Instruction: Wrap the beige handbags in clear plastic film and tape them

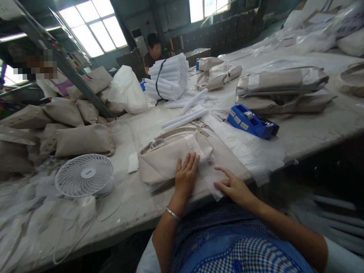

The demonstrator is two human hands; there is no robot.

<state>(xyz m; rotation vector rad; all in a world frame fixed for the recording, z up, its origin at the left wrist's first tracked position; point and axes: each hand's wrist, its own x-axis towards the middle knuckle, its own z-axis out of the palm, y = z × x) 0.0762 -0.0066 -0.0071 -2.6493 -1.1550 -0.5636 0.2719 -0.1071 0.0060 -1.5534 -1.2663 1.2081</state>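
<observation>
A folded beige bag lies on the table in front of me, with a strap and a ring along its far side. My left hand rests flat on the bag's right part, fingers stretched out. A white strip of thin material runs from the bag's right end toward the table's front edge. Beside it is my right hand, its index finger stretched out and apart from the thumb side. A lower fingertip of that hand meets the strip's edge; no firm grip shows.
A blue tape dispenser stands to the right, near thin white sheets. White rolled tubes lie behind the bag. At left are a white fan and stuffed beige bags. Wrapped bags lie at right; a person is behind.
</observation>
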